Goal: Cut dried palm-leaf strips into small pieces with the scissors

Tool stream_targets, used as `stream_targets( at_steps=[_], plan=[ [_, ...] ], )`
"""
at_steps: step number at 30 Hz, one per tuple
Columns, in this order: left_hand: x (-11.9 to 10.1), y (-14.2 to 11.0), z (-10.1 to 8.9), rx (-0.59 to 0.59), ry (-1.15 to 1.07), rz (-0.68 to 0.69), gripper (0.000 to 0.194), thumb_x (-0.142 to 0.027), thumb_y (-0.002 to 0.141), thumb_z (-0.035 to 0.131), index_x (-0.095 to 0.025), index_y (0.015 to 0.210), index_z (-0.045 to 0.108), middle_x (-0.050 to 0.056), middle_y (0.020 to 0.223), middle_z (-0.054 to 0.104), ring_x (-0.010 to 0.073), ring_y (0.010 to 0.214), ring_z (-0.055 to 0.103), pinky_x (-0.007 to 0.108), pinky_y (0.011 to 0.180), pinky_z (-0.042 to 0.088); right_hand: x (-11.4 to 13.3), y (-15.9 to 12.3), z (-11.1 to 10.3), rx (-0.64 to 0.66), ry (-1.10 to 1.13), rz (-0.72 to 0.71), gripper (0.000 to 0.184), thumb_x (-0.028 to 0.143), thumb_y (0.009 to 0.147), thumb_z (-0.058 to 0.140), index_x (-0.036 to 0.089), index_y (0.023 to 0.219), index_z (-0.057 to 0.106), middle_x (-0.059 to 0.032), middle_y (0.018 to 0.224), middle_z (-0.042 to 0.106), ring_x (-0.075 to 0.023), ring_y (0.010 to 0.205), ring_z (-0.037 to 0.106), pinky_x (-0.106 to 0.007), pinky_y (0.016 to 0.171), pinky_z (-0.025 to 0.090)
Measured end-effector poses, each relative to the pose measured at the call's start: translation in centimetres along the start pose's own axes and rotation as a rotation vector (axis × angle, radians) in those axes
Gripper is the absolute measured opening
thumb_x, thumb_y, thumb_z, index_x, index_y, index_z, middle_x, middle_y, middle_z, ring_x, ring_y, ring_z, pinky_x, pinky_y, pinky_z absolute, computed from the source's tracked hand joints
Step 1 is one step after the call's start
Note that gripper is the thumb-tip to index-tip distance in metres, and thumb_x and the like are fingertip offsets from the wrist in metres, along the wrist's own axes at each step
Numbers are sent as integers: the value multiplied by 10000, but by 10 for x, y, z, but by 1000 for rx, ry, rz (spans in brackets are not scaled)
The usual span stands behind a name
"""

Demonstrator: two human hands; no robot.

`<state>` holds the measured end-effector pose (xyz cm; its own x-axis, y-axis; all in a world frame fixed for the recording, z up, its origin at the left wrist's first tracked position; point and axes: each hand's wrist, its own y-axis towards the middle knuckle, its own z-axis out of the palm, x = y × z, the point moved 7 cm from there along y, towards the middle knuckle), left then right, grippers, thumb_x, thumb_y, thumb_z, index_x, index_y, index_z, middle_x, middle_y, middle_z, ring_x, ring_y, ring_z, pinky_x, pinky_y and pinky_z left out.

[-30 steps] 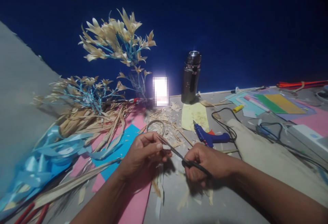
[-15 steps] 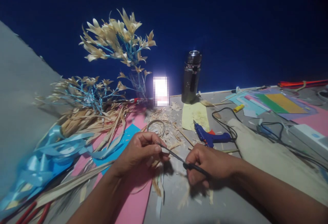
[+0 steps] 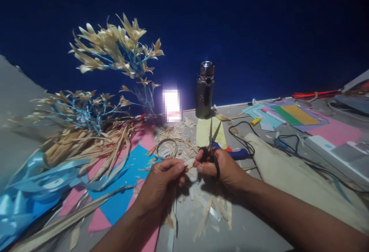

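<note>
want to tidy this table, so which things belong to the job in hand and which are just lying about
In the job:
pale strip, pinched in the left hand
scissors, held in the right hand

Apparently just lying about:
dark flask
glue gun
light blue ribbon
coloured sheets on the right

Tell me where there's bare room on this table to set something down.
Mainly the gray, lightly flecked tabletop nearest the camera, bordered by loose pale scraps and the right forearm. It's crowded on the left, with shiny light-blue ribbon, dried tan strips and flat bright-blue paper, and beyond the left hand, where tan shavings are scattered.
</note>
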<state>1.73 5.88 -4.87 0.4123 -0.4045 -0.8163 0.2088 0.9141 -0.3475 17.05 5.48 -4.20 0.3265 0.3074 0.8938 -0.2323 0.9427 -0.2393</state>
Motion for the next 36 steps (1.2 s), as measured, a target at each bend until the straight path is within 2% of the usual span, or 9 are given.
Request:
stream_targets(
  at_steps=[5, 10, 14, 18, 23, 28, 31, 36],
  plan=[
    [13, -1, 8, 80, 135, -20, 244, -305, 629, 890, -124, 684, 736, 6, 567, 616, 89, 494, 537, 207, 511, 412, 6, -1, -1, -9, 18, -35, 414, 308, 599, 899, 160, 854, 607, 37, 692, 575, -89, 572, 504, -217, 553, 406],
    [7, -5, 10, 132, 281, 50, 191, -257, 669, 857, -161, 684, 693, -1, 624, 626, 108, 577, 557, 228, 577, 430, 7, -4, -1, -10, -88, -15, 414, 272, 555, 910, 150, 823, 619, 30, 688, 583, -87, 587, 494, -206, 549, 379],
    [5, -6, 8, 109, 366, 77, 185, -255, 692, 837, -148, 666, 688, 9, 641, 624, 120, 615, 567, 239, 600, 441, 8, -5, -1, -50, -72, -11, 413, 321, 592, 894, 157, 854, 618, 27, 699, 590, -94, 590, 515, -214, 558, 403],
    [7, -7, 7, 27, 227, 64, 214, -284, 699, 828, -166, 694, 650, -12, 560, 610, 113, 508, 549, 228, 515, 408, 0, -3, 2, -32, -70, 9, 442, 423, 640, 873, 167, 876, 599, 34, 674, 580, -90, 540, 500, -209, 511, 381],
    [3, -8, 8, -16, -9, 117, 245, -258, 686, 837, -179, 761, 617, -25, 568, 631, 119, 478, 573, 232, 508, 440, -29, -9, 22, 209, -156, 110, 489, 620, 767, 708, 147, 744, 589, 10, 613, 563, -77, 472, 454, -202, 460, 342],
    [-1, -8, 4, -25, -31, 186, 213, -246, 721, 826, -168, 773, 634, -8, 615, 662, 113, 549, 595, 223, 564, 462, -39, -19, 32, 296, -325, 157, 294, 423, 773, 678, 161, 691, 573, 11, 596, 579, -74, 459, 457, -179, 435, 332],
    [-1, -8, 5, -16, -25, 187, 193, -249, 747, 807, -170, 783, 635, -4, 615, 667, 117, 553, 598, 225, 568, 460, -42, -20, 33, 289, -312, 193, 229, 343, 750, 627, 176, 628, 530, 30, 528, 542, -65, 411, 414, -176, 400, 298],
    [-2, -11, 9, -8, -58, 175, 198, -225, 740, 807, -170, 763, 618, -13, 597, 656, 106, 535, 581, 213, 547, 454, -49, -16, 29, 236, -325, 231, 205, 314, 732, 609, 185, 601, 519, 37, 474, 524, -76, 378, 405, -188, 369, 273]
  ],
)
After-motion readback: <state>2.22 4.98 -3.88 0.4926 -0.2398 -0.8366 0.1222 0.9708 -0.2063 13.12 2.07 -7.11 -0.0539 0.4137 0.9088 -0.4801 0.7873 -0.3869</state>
